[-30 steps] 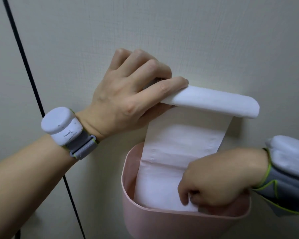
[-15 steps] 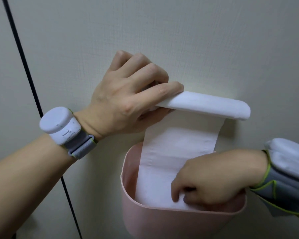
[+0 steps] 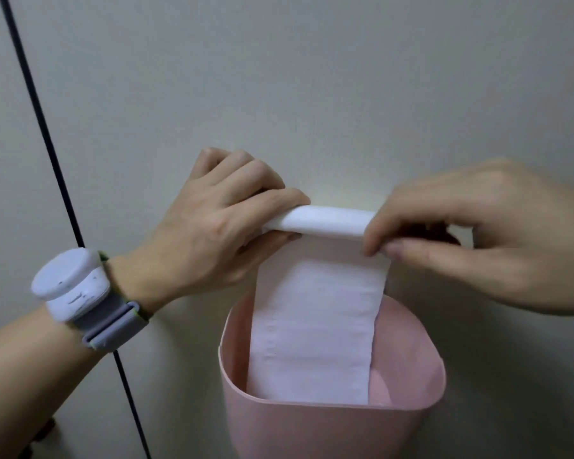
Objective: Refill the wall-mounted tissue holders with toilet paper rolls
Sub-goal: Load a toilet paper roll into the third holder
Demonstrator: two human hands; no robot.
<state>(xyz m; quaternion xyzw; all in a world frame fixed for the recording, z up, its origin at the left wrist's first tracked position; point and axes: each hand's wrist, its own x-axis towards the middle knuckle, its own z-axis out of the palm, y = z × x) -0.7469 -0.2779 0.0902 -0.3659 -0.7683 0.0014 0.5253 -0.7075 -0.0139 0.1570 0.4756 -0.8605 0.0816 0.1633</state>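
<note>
My left hand (image 3: 212, 223) grips the white bar's (image 3: 325, 221) left end against the wall (image 3: 312, 94); my right hand (image 3: 471, 240) pinches its right end. The tissue strip (image 3: 315, 329) hangs down into the pink holder (image 3: 332, 432).

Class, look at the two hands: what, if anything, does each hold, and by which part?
Both hold the white bar: the left hand grips its left end, the right hand pinches its right end, above the hanging paper.

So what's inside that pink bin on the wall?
A strip of toilet paper hangs from the white bar down into the pink bin. Beside it, bare pink inner wall shows. The bin's front wall hides the bottom.
</note>
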